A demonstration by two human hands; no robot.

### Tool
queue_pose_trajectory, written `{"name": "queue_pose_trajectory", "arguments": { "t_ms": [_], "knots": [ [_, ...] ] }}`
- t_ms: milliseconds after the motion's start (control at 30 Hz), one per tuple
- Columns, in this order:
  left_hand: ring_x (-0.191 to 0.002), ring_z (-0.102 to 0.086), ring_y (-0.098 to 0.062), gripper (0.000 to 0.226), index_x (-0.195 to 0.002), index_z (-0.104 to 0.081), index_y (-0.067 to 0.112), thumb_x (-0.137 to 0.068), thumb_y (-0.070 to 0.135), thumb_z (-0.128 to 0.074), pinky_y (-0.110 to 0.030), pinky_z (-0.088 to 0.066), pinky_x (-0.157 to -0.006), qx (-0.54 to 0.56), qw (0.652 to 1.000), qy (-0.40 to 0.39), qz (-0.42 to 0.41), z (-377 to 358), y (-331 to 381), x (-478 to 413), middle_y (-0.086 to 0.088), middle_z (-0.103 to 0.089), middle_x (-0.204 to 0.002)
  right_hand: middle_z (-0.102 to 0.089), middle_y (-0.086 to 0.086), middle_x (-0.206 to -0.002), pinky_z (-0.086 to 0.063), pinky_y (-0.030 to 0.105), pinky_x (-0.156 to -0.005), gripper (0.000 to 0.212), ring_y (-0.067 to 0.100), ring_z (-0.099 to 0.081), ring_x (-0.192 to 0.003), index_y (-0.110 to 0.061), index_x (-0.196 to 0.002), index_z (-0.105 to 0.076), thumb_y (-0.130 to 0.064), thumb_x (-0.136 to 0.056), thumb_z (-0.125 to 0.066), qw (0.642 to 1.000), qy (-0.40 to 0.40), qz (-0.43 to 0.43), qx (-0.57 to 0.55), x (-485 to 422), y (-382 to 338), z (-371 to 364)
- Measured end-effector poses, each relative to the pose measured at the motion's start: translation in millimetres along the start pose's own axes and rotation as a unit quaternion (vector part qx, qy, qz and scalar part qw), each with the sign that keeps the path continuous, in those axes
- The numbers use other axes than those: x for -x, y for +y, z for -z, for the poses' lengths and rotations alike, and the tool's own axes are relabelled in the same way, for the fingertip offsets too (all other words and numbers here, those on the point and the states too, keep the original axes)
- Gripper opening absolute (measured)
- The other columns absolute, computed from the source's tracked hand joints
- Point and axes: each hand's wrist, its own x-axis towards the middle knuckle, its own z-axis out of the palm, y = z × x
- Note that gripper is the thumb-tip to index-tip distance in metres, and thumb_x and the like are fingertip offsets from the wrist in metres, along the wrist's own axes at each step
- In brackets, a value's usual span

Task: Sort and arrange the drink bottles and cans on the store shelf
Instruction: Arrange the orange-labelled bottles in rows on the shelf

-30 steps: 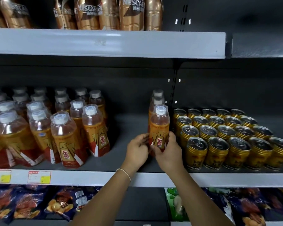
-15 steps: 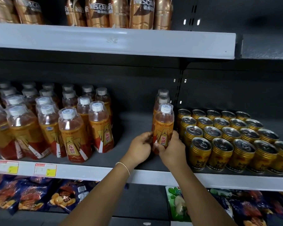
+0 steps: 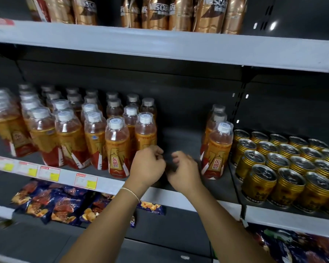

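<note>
Head view, please: where did the drinks stand?
— On the dark middle shelf (image 3: 179, 137). A large block of orange drink bottles (image 3: 118, 147) with white caps stood upright at the left, in rows running to the back. A single file of three matching bottles (image 3: 219, 149) stood at the right, just beside a block of gold cans (image 3: 289, 168). Bare shelf lay between the two bottle groups.
— And the hands?
— Both reached into that bare stretch, near each other. The left hand (image 3: 147, 166), a thin bracelet (image 3: 130, 192) on its wrist, was just beside the front bottles of the large block; whether it touched one could not be told. The right hand (image 3: 184, 169) was apart from the file of three. Each grip was loose, fingers half curled, holding nothing.
— Anything else?
— Copper coffee bottles (image 3: 160, 14) lined the shelf above, price tags (image 3: 85, 182) marked the shelf edge, and snack packets (image 3: 65, 204) lay below.
</note>
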Motion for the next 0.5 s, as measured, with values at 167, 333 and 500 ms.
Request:
{"name": "queue_pose_trajectory", "arguments": {
  "t_ms": [167,333,500],
  "knots": [
    [-0.087,-0.060,-0.033,0.021,-0.096,-0.064,0.005,-0.078,0.007,-0.052,-0.034,-0.048,-0.073,-0.078,0.997,-0.001,-0.009,25,-7,12,-0.014,-0.066,-0.094,-0.048,0.011,-0.143,-0.046,0.034,-0.103,0.075,0.028,-0.050,-0.125,-0.018,-0.148,-0.034,-0.031,-0.084,-0.071,0.996,-0.081,-0.011,-0.044,-30,-37,-24],
    [-0.081,-0.055,-0.028,0.016,-0.091,-0.058,0.008,-0.077,0.002,-0.052,-0.025,-0.034,-0.066,-0.063,0.998,0.007,-0.015,35,-15,18,-0.010,-0.064,-0.090,-0.065,0.004,-0.115,-0.042,0.018,-0.064,0.048,0.020,-0.059,-0.098,-0.018,-0.122,-0.053,-0.026,-0.080,-0.075,0.997,-0.043,-0.005,-0.065,-34,-39,-43],
    [-0.094,-0.059,-0.028,0.023,-0.102,-0.058,0.009,-0.083,0.002,-0.047,-0.031,-0.047,-0.078,-0.011,0.999,-0.033,0.013,32,-25,12,-0.007,-0.065,-0.099,-0.066,0.003,-0.111,-0.054,0.033,-0.076,0.063,0.023,-0.064,-0.099,-0.019,-0.115,-0.051,-0.042,-0.067,-0.086,0.992,0.017,-0.055,-0.114,-20,-28,-37]
  ]
}}
